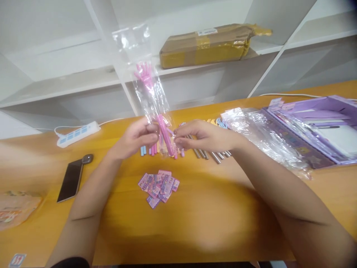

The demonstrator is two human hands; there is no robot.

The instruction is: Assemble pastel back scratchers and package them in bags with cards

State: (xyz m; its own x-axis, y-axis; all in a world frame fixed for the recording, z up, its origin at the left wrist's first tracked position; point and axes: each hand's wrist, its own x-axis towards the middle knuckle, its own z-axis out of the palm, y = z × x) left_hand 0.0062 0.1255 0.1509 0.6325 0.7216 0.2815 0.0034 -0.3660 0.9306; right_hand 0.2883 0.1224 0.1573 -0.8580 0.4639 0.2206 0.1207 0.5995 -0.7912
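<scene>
A pink hand-shaped back scratcher [164,132] stands upright inside a clear plastic bag [136,41], its small spread hand near the top and its handle at the bottom. My left hand [139,134] pinches the bag's lower left side, and my right hand [198,136] pinches the lower right side. Behind my hands lie several colored handles [143,150] and metal tubes [216,158], partly hidden. A loose pile of small pink and purple printed cards [160,187] rests on the table below the bag.
Clear plastic bags [259,134] lie at right against a purple box [331,158]. A phone [70,181], a dark mouse-like object [87,159] and a power strip [79,134] are at left. A taped carton [206,44] sits on the white shelf behind the wooden table [212,230].
</scene>
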